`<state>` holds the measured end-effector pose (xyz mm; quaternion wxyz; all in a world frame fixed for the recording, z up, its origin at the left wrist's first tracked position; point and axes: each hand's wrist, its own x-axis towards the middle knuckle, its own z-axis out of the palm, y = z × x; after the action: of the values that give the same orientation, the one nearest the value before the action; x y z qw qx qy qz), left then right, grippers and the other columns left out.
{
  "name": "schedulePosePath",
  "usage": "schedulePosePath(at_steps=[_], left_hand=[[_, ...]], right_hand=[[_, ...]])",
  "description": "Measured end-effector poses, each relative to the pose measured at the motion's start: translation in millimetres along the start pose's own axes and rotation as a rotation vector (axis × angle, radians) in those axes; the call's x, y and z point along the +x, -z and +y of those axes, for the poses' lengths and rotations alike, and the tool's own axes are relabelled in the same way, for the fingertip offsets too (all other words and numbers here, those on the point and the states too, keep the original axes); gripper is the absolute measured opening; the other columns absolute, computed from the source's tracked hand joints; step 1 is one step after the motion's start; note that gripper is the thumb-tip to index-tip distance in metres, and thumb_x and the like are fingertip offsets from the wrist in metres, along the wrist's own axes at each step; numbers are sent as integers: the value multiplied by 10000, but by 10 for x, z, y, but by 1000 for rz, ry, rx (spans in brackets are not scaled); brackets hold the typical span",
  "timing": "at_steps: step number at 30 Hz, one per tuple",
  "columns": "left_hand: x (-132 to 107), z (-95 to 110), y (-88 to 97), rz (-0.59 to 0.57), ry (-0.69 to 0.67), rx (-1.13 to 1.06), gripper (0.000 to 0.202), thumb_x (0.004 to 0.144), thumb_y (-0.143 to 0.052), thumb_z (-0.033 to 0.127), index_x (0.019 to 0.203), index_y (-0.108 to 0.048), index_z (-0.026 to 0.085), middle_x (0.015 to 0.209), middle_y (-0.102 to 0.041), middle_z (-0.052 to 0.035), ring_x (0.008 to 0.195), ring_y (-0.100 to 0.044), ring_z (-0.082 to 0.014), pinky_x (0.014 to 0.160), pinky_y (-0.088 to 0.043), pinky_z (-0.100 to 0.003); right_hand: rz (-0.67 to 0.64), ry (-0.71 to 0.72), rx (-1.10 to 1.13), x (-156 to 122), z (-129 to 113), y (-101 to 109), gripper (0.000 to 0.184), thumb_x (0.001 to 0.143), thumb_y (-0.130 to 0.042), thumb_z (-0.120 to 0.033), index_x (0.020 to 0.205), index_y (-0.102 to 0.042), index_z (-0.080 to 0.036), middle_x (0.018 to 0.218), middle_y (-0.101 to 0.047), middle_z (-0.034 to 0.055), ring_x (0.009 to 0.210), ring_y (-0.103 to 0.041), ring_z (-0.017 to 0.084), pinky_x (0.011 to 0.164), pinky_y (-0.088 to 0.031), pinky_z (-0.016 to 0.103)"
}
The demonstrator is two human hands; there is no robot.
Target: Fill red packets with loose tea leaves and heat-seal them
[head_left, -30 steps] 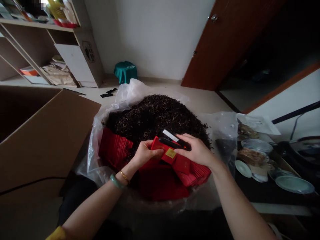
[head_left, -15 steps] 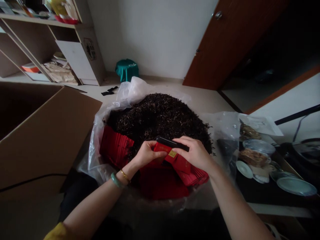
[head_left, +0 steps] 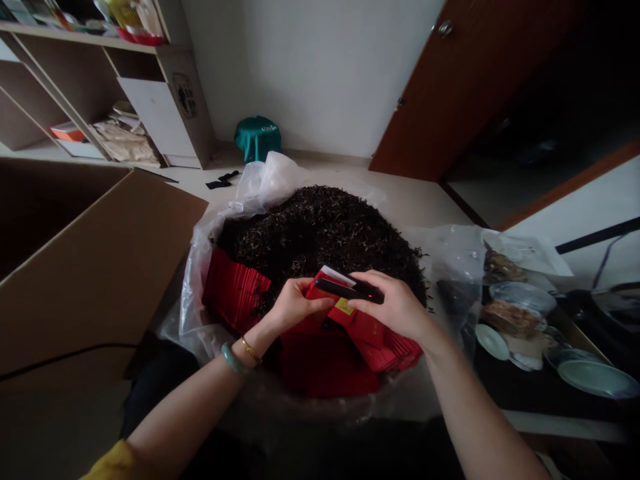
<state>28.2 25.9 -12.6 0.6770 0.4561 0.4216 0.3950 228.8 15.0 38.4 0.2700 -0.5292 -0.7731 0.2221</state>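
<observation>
My left hand [head_left: 295, 305] pinches a small red packet [head_left: 313, 291] with a yellow label by its left side. A slim black handheld bag sealer [head_left: 333, 289] lies across the packet near its top, with my right hand [head_left: 397, 307] closed around its right end. A small red light glows on the sealer, and a whitish strip of the packet's top edge shows behind it. Under my hands are a stack of red packets [head_left: 393, 350] at right and more red packets [head_left: 325, 367] in front. Dark loose tea leaves [head_left: 335, 227] are heaped just beyond.
Clear plastic sheeting [head_left: 193, 267] surrounds the heap, with another row of red packets [head_left: 233, 290] at its left. An open cardboard box [head_left: 125, 260] stands left. Lidded containers [head_left: 523, 297] and a dish [head_left: 493, 341] sit on the dark surface at right.
The sealer has shifted slightly down the packet, and the packet's whitish top edge now shows above it. A red light has become visible. Both hands stay in nearly the same place.
</observation>
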Motion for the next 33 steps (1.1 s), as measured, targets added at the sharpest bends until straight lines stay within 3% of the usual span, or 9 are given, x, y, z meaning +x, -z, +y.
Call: schedulePosePath(at_steps=[7, 14, 22, 33], left_hand=[[-12, 2, -11, 13, 3, 33, 398, 508, -855, 387, 769, -728, 114, 665, -711, -24, 520, -603, -132, 509, -484, -227], [-14, 4, -12, -50, 25, -6, 485, 512, -866, 371, 900, -728, 116, 789, -747, -59, 608, -664, -172, 604, -536, -269], [-10, 11, -5, -49, -3, -29, 481, 505, -870, 392, 873, -733, 114, 767, -745, -46, 615, -663, -171, 618, -535, -269], [8, 73, 58, -111, -2, 10, 493, 521, -865, 380, 908, -703, 119, 798, -736, -36, 658, -670, -168, 633, -544, -261]], right_hand=[[54, 32, 43, 4, -38, -39, 231, 800, -652, -308, 1002, -704, -207, 927, -717, 53, 845, -678, 206, 775, -555, 332], [110, 3, 27, 14, -34, 13, 246, 811, -626, -346, 1005, -713, -223, 945, -722, 63, 869, -675, 222, 805, -546, 356], [71, -80, 66, 5, -1, 55, 315, 755, -671, -364, 1032, -701, -217, 1029, -728, 61, 932, -680, 235, 831, -546, 365], [158, -68, 43, 9, -15, 106, 275, 778, -642, -377, 990, -720, -221, 982, -734, 63, 890, -682, 236, 801, -548, 358]])
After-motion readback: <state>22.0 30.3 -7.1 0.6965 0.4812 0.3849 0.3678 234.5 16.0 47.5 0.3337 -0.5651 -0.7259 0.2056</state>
